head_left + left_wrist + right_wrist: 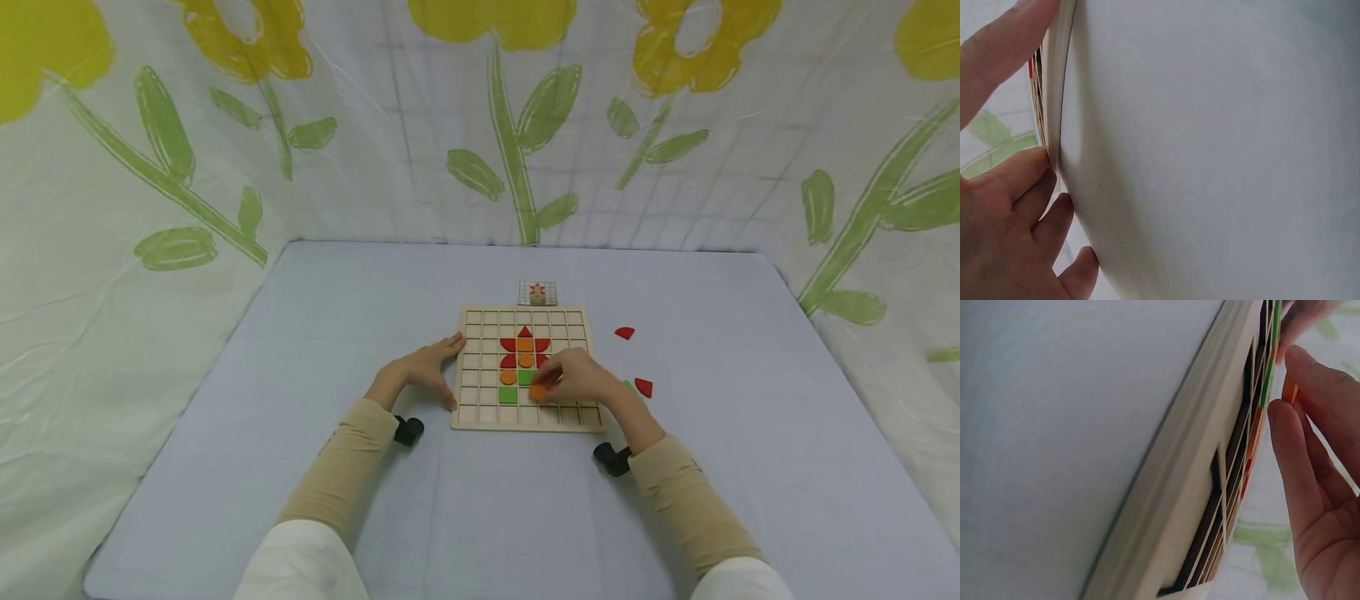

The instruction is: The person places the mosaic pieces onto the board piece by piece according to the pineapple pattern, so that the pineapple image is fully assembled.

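A wooden grid board [480, 414] lies on the table with flat coloured pieces set in its cells. My left hand [422, 368] rests against the board's left edge, thumb and fingers spread along it. Over the lower middle cells, my right hand [576, 377] pinches an orange round piece [537, 392] between thumb and fingertip; in the right wrist view the orange piece [1294, 394] shows only its thin edge. On the board sit a red triangle [525, 332], an orange square [525, 344], red quarter-circles, orange rounds and green squares [507, 395]. My right hand hides some cells.
A small pattern card [537, 292] lies just behind the board. To the right are two loose red quarter-circles [625, 332] and a green piece [628, 385] partly behind my right wrist. A curtain [360, 183] with printed flowers hangs behind the table [345, 292].
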### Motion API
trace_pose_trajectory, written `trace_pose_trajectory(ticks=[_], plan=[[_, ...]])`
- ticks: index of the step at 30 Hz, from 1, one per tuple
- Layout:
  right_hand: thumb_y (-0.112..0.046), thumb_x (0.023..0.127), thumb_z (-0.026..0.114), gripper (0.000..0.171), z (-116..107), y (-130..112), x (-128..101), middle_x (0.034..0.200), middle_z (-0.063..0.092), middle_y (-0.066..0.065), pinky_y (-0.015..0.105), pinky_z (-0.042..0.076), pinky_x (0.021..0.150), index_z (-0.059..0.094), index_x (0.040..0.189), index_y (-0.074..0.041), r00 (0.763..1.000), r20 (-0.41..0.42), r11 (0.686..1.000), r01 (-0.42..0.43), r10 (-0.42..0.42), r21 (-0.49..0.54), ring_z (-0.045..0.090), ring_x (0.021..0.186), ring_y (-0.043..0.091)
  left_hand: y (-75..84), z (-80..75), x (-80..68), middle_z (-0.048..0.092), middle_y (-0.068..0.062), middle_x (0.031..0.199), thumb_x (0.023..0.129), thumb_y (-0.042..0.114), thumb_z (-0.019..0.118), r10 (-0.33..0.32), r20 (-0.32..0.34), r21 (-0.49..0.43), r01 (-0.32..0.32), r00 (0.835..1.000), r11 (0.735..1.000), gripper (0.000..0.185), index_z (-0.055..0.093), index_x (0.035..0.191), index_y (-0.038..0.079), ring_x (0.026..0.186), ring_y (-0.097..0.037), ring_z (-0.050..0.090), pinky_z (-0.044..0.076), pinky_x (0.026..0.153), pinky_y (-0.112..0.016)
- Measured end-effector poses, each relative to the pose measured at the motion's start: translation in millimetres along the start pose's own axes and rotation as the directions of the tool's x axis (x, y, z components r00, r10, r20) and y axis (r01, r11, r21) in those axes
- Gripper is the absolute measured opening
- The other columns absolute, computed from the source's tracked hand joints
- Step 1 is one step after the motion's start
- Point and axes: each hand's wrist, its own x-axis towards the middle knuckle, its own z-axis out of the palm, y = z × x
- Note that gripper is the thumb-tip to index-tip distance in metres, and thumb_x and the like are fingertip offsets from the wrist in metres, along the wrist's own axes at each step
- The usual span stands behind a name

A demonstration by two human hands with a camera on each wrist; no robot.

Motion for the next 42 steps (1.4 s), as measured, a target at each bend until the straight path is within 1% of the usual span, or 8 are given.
trace_pose_trajectory(ticks=[5, 10, 16, 24, 30, 37, 40, 42], plan=[[-0.009, 0.077, 0.082, 0.020, 4, -8, 5, 0.086, 0.068, 0.000, 0.026, 0.054, 0.072, 0.075, 0.095, -0.004, 0.999, 0.028, 0.999, -0.032, 0.033, -0.004, 0.061, 0.078, 0.014, 0.9, 0.1, -1.4, 0.003, -0.008, 0.163, 0.070, 0.022, 0.088, -0.002, -0.001, -0.004, 0.002, 1.000, 1.000, 0.116, 0.012, 0.156, 0.006, 0.148, -0.029, 0.003, 0.010, 0.117, -0.052], [-0.009, 0.077, 0.082, 0.022, 5, -11, 5, 0.086, 0.068, 0.000, 0.025, 0.053, 0.071, 0.074, 0.097, -0.003, 0.997, 0.042, 0.998, -0.059, 0.059, -0.005, 0.060, 0.076, 0.013, 0.8, 0.5, -1.4, 0.003, -0.010, 0.163, 0.069, 0.021, 0.087, 0.015, -0.001, -0.009, -0.015, 1.000, 1.000, 0.116, 0.012, 0.156, 0.004, 0.148, -0.031, 0.004, 0.012, 0.117, -0.051], [-0.006, 0.082, 0.076, 0.015, 3, -7, 3, 0.083, 0.069, 0.001, 0.026, 0.054, 0.068, 0.075, 0.097, -0.001, 0.998, 0.027, 0.998, -0.060, 0.061, -0.017, 0.060, 0.074, 0.012, 1.6, 0.0, -1.7, 0.003, -0.010, 0.163, 0.070, 0.022, 0.087, 0.004, -0.004, -0.002, -0.004, 1.000, 1.000, 0.116, 0.012, 0.156, 0.004, 0.148, -0.031, 0.004, 0.011, 0.117, -0.051], [-0.005, 0.084, 0.075, 0.011, 5, -9, 5, 0.082, 0.070, 0.002, 0.025, 0.054, 0.069, 0.075, 0.094, -0.001, 0.998, 0.033, 0.997, -0.060, 0.061, -0.039, 0.061, 0.073, 0.011, -0.8, 1.8, 0.7, 0.004, -0.010, 0.163, 0.070, 0.022, 0.087, 0.006, -0.007, 0.008, -0.006, 1.000, 1.000, 0.116, 0.012, 0.156, 0.004, 0.148, -0.030, 0.004, 0.011, 0.117, -0.050], [-0.006, 0.084, 0.075, 0.011, 5, -10, 4, 0.082, 0.070, 0.001, 0.026, 0.054, 0.069, 0.075, 0.094, -0.002, 0.996, 0.033, 0.996, -0.088, 0.089, -0.015, 0.061, 0.074, 0.012, -5.4, 4.2, 5.3, 0.004, -0.010, 0.163, 0.069, 0.022, 0.088, 0.013, 0.001, -0.007, -0.013, 1.000, 1.000, 0.117, 0.012, 0.156, 0.004, 0.148, -0.029, 0.004, 0.011, 0.118, -0.049], [-0.009, 0.084, 0.076, 0.017, 1, 1, -2, 0.088, 0.072, 0.001, 0.028, 0.055, 0.072, 0.076, 0.100, -0.003, 0.998, 0.011, 0.997, -0.067, 0.066, 0.034, 0.065, 0.079, 0.012, -9.2, 2.0, 4.6, 0.005, -0.008, 0.163, 0.065, 0.031, 0.090, 0.050, 0.006, -0.034, -0.049, 0.999, 0.998, 0.121, 0.015, 0.156, 0.005, 0.148, -0.030, 0.004, 0.012, 0.117, -0.052], [-0.011, 0.084, 0.076, 0.021, -5, 6, -7, 0.094, 0.073, 0.004, 0.031, 0.056, 0.077, 0.075, 0.104, -0.002, 0.996, 0.001, 0.994, -0.089, 0.089, 0.066, 0.067, 0.084, 0.015, -6.8, 1.3, 3.4, 0.004, -0.008, 0.163, 0.066, 0.029, 0.089, 0.044, 0.001, -0.026, -0.044, 0.999, 0.999, 0.119, 0.014, 0.156, 0.005, 0.148, -0.030, 0.004, 0.011, 0.117, -0.051], [-0.012, 0.084, 0.076, 0.023, -11, 9, -12, 0.099, 0.073, 0.005, 0.032, 0.055, 0.079, 0.075, 0.106, -0.003, 0.993, -0.010, 0.990, -0.114, 0.115, 0.089, 0.068, 0.088, 0.016, -3.6, 0.8, 3.2, 0.003, -0.009, 0.163, 0.068, 0.024, 0.088, 0.022, 0.003, -0.018, -0.022, 1.000, 1.000, 0.117, 0.012, 0.156, 0.004, 0.148, -0.030, 0.003, 0.010, 0.117, -0.050]])
